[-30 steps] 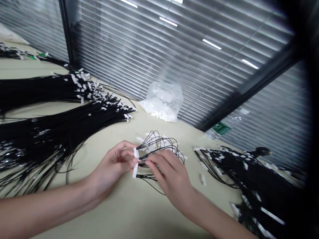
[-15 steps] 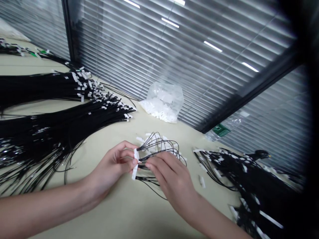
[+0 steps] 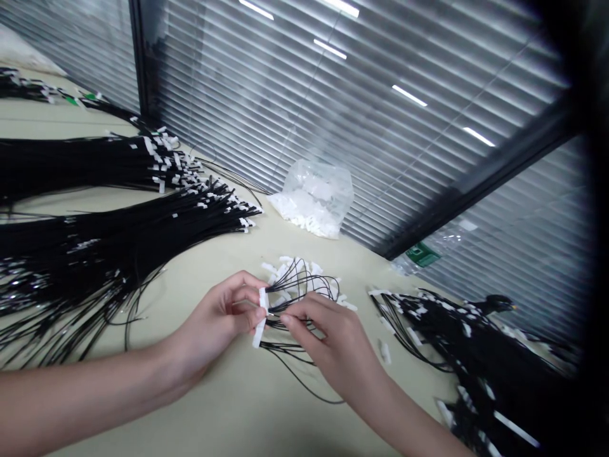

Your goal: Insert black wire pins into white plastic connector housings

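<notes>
My left hand (image 3: 238, 304) pinches a long white connector housing (image 3: 259, 335) between thumb and fingers, holding it tilted above the table. Several thin black wires (image 3: 304, 284) loop out of the housing's right side. My right hand (image 3: 328, 324) is closed in a pinch on one black wire, whose shiny metal tip (image 3: 273, 314) points at the middle of the housing. Whether that tip touches the housing I cannot tell. Behind the hands lies a loose pile of white connector housings (image 3: 316, 271), partly covered by the looping wires.
Thick bundles of black wires (image 3: 128, 238) spread over the table's left side. More wired connectors (image 3: 480, 336) are heaped on the right. A clear bag of white parts (image 3: 311, 203) sits at the back by the blinds. Near it lies a plastic bottle (image 3: 421, 254) with a green label.
The right hand's fingers have drawn slightly back from the housing, and the wire's tip shows more. A lower wire now loops wider beneath the right hand. The view has shifted a little.
</notes>
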The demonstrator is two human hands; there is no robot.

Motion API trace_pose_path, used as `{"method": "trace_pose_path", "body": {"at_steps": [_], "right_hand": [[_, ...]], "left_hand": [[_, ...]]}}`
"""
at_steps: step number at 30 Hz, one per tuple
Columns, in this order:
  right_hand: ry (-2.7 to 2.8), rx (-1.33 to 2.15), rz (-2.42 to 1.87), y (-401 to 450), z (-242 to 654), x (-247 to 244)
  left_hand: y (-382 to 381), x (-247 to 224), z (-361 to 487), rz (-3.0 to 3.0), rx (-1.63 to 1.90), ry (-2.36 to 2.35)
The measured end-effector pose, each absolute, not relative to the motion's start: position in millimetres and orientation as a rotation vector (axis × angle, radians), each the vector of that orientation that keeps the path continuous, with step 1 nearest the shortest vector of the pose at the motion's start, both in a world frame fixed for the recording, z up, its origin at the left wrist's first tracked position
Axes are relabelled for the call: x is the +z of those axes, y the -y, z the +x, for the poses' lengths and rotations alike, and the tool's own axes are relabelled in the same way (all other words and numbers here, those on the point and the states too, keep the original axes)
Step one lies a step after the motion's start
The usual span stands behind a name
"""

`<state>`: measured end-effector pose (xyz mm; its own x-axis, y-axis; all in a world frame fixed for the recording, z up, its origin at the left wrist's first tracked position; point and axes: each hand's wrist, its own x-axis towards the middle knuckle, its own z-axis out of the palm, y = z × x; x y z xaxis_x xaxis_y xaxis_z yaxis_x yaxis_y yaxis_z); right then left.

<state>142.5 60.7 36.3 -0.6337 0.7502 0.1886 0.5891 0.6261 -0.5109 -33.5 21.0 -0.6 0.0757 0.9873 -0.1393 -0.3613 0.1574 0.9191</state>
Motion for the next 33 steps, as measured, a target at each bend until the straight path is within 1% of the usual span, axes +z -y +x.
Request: {"method": "trace_pose_path", "body": {"at_steps": [9,16,23,27,30,33], "right_hand": [[2.404,0.507,-1.031,-55,142,32],[2.432,0.326,-0.835,-45,145,29],[2.552,0.183,-0.835,-44,147,23],[2.556,0.069,-0.868,-44,144,33],[2.493,-0.006,-0.907,-47,146,47],[2.493,0.128,-0.885,-53,153,58]], "left_hand": [[-20,2,-32,0.963,1.205,-0.957],[-20,4,-32,1.079,1.216,-0.974],[-18,1,-32,1.086,1.198,-0.950],[-15,5,-31,1.028,1.197,-0.976],[-13,4,-29,1.021,1.201,-0.908],[-10,-1,-30,1.071,1.174,-0.860]]}}
